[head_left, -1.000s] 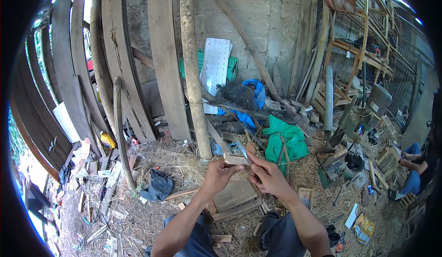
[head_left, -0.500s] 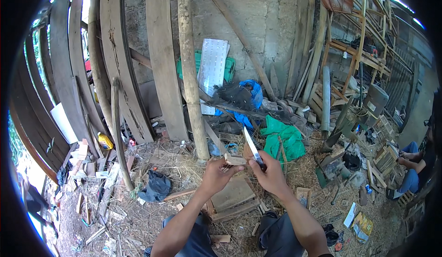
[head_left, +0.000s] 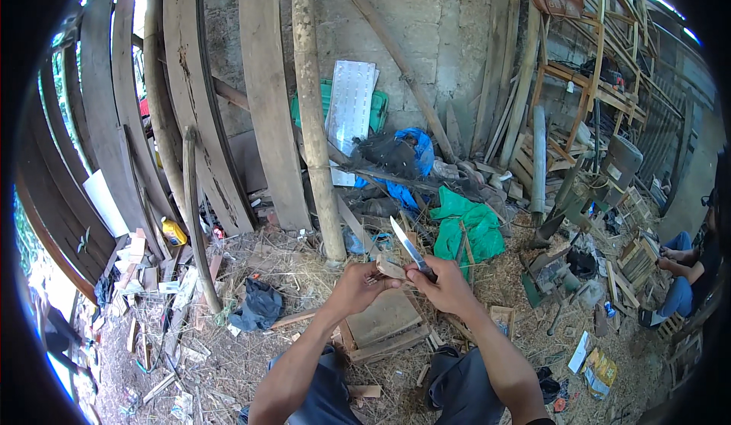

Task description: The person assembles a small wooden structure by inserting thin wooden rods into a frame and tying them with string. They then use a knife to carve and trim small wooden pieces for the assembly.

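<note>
My left hand (head_left: 356, 289) is closed around a small pale wooden piece (head_left: 391, 266), which sticks out past the thumb toward the other hand. In my right hand (head_left: 448, 284) is a knife (head_left: 410, 244) with a dark handle, its bright blade slanting up and to the left. The thumb of the right hand lies close to the wooden piece; whether it touches cannot be made out. Both hands are over a low wooden box or stool (head_left: 387, 326) that stands on the ground between my legs.
Ahead lie a green plastic sheet (head_left: 470, 226) and a blue tarp (head_left: 417, 155). An upright pole (head_left: 312, 120) stands left of centre, with a black bag (head_left: 257, 305) on the ground. A seated person (head_left: 681, 280) is at the right. Wood scraps and straw litter the ground.
The knife has tilted further left, its tip now lower and nearer the left-hand side. The wooden piece has turned in the left hand, its end angled down to the right.
</note>
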The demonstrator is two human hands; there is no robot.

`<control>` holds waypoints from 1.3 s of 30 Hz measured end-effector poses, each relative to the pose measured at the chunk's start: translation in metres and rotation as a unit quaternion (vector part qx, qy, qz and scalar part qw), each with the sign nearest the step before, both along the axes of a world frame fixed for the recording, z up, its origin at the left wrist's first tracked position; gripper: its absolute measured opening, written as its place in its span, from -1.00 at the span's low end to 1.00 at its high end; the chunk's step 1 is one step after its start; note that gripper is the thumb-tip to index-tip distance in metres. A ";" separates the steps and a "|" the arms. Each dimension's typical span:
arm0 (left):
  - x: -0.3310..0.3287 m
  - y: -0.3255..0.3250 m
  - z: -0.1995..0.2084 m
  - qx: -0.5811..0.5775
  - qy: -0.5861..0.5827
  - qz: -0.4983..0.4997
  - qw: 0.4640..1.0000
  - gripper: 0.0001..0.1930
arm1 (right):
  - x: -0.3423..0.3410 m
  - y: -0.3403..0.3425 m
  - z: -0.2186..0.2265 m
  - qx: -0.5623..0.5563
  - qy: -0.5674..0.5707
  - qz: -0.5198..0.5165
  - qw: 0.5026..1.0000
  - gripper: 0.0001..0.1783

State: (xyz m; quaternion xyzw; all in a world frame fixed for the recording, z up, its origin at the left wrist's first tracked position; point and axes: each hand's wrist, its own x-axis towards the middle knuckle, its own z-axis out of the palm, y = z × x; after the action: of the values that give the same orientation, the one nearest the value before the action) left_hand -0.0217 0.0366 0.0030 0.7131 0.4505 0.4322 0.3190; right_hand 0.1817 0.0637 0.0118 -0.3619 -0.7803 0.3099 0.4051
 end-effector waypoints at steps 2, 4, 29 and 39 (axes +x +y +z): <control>-0.002 -0.002 0.001 -0.041 -0.003 0.006 0.999 -0.72 | -0.002 -0.004 0.001 0.002 -0.011 -0.009 1.000 -0.84; -0.005 -0.001 -0.002 -0.081 -0.006 0.016 0.997 -0.72 | -0.005 -0.006 0.004 0.006 -0.021 -0.014 1.000 -0.84; 0.063 0.049 -0.033 -0.087 -0.149 -0.006 0.985 -0.75 | 0.032 0.002 -0.008 0.164 -0.018 -0.141 0.976 -0.80; 0.144 0.066 -0.074 -0.231 -0.098 -0.037 0.967 -0.60 | 0.160 -0.007 -0.054 -0.124 -0.115 -0.304 0.938 -0.65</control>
State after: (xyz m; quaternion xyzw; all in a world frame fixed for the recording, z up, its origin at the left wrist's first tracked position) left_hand 0.1228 0.1022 -0.0709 0.5906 0.4779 0.3717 0.5336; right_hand 0.3414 0.0571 -0.0417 -0.6623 -0.6296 0.2222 0.3401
